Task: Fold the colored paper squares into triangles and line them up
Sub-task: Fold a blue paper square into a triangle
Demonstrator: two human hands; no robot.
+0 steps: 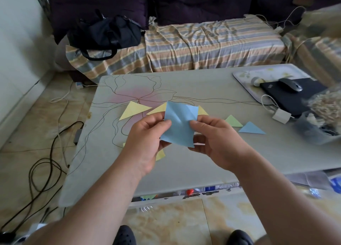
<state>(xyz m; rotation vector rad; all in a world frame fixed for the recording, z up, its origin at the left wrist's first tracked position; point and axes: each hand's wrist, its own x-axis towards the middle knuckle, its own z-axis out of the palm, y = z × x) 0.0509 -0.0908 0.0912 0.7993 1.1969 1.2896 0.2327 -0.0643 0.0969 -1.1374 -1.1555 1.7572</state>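
Both hands hold a blue square [178,124] in the air above the table [212,152], between the person and the row of finished triangles. The left hand [147,139] pinches its left edge between thumb and fingers, and the right hand [214,137] pinches its right edge the same way. The sheet is creased and slightly bowed, not yet folded over. On the table beyond it lie a yellow triangle [134,109], a second yellow one [156,109] partly hidden by the sheet, a green triangle [233,121] and a blue triangle [251,128]; a yellow scrap [160,154] shows under the left wrist. The main risk, as I judge it, is folding in mid-air: with only two edge pinches, the corners may not meet, and the crease would come out skewed. The old creases could also pull the fold off the diagonal. Lowering the hands carelessly could brush the triangles and break the row, the near ones first. The yellow piece under the left wrist could be dragged or crumpled.
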